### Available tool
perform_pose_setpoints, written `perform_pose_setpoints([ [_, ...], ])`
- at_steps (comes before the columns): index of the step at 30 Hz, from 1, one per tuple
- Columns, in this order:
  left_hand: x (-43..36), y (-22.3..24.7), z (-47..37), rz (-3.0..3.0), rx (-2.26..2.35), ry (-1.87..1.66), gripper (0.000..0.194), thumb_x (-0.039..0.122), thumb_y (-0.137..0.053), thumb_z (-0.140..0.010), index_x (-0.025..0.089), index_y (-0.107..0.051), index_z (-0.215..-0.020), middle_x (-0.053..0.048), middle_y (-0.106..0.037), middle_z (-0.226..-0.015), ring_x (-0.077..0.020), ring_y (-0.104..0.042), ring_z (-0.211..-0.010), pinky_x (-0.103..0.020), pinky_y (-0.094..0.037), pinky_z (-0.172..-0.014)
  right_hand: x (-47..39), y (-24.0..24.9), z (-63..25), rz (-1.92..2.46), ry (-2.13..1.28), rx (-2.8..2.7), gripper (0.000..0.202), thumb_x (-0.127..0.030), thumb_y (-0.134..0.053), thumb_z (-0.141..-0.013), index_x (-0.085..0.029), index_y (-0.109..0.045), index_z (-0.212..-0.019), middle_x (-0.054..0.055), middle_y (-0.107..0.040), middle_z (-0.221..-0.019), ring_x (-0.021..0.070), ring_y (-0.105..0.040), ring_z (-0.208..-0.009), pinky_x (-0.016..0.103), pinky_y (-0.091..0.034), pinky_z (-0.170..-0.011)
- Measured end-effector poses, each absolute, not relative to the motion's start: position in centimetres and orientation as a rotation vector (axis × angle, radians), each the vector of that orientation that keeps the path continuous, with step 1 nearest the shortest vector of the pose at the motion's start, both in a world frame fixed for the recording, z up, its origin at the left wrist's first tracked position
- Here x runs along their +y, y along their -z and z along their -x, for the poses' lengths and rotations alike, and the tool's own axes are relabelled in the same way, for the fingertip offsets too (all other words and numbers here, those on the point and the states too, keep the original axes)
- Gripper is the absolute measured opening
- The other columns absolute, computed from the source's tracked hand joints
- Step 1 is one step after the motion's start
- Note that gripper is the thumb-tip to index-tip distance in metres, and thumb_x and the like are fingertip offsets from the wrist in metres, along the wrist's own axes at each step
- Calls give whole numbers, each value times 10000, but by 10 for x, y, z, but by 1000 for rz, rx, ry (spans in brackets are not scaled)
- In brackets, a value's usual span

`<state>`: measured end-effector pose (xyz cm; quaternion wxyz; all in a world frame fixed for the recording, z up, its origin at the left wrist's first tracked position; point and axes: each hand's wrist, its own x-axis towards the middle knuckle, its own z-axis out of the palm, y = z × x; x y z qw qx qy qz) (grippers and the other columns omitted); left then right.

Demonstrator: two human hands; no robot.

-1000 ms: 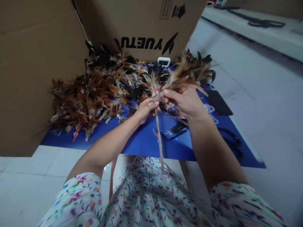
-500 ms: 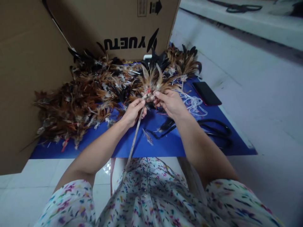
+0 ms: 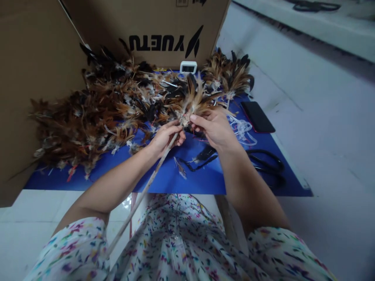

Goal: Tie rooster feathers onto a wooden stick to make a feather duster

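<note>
Above the blue tabletop (image 3: 164, 177), my left hand (image 3: 168, 137) pinches a thin pale stick (image 3: 146, 186) near its upper end. The stick slants down toward my lap on the left. At its top sits a bundle of brown and black feathers (image 3: 195, 97) with red thread at its base. My right hand (image 3: 215, 127) has its thumb and fingers closed on the right side of that base. A large pile of brown feathers (image 3: 96, 117) lies to the left and behind my hands.
A cardboard box (image 3: 164, 23) stands behind the feathers, near a small white digital device (image 3: 188, 67). On the right are a dark phone (image 3: 258, 117), clear plastic strips (image 3: 241, 128) and a black cable (image 3: 269, 158). More feathers (image 3: 231, 74) lie at the back right.
The stick's lower end has swung left. The feather bundle has turned, and the white device shows more fully behind it. The view has shifted slightly.
</note>
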<state>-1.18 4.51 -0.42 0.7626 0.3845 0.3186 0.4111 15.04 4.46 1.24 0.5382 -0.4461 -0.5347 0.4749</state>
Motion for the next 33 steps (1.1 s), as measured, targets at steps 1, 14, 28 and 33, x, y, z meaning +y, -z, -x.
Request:
perform_pose_setpoints([
  [1,45,5,12,-832,674,-885,224,167,-600,-778,116,-552,-991,5,-607,-558,-101,-536,-436,-194,-392,-431,44,-13,-151,1069,-1124,-1278,270,-404,-793,-698,-178,-644,-700,0,-606,-627,95,-523,-556,226,-405,-489],
  [14,42,2,10,-764,591,-862,148,125,-537,-781,148,-521,-926,0,-585,-614,-87,-493,-431,-159,-279,-356,36,-12,-158,1168,-1093,-1287,268,-420,-775,-710,-179,-662,-683,8,-622,-635,89,-497,-550,229,-389,-496],
  [28,34,1,4,-867,700,-909,63,197,-569,-853,136,-560,-838,1,-590,-593,-51,-451,-397,-155,-262,-352,31,-10,-143,1195,-1027,-1303,453,-585,-789,-640,-168,-616,-605,-13,-539,-559,74,-433,-484,233,-314,-438],
  [33,34,4,4,-875,704,-952,180,328,-593,-881,153,-552,-865,-9,-608,-629,-67,-492,-436,-164,-300,-374,29,-14,-141,1224,-965,-1348,419,-548,-770,-679,-179,-587,-603,-13,-552,-580,78,-448,-500,240,-364,-476],
])
